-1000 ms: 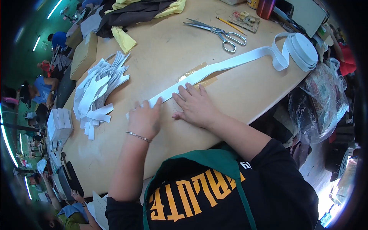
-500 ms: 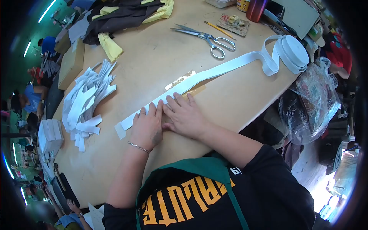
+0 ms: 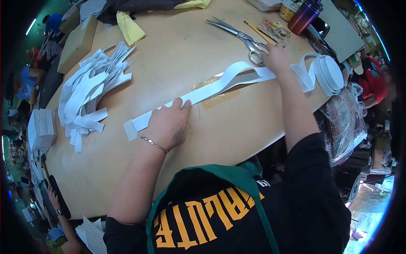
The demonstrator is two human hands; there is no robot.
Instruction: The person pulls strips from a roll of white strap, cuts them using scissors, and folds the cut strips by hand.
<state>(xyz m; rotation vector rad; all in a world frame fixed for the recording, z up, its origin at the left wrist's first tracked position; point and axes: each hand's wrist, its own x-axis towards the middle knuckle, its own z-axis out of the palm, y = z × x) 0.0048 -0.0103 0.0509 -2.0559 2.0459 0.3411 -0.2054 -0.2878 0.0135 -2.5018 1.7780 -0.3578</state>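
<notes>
The fingers of the left hand (image 3: 170,125) lie flat and slightly spread on the white band (image 3: 209,89), pressing it to the counter (image 3: 211,144) near its free end, which pokes out just left of them. A pale scrap (image 3: 130,130) shows beyond that end. To the right of these fingers the band bows up off the counter, passes under the right wrist and joins the roll (image 3: 329,75), which sits to the right of the right fingers. Brown tape (image 3: 220,100) is stuck to the counter just right of the left fingers, showing on both sides of the band. The right hand (image 3: 278,58) is at the handles of the scissors (image 3: 242,35); whether its fingers grip a loop or only touch it, I cannot tell. The blades point away to the left of those fingers. Just beyond them are the pencil (image 3: 256,31) and a stained card (image 3: 277,31), with a bottle (image 3: 304,17) farther off. Well left of the left fingers lies a heap of white strips (image 3: 89,86).
</notes>
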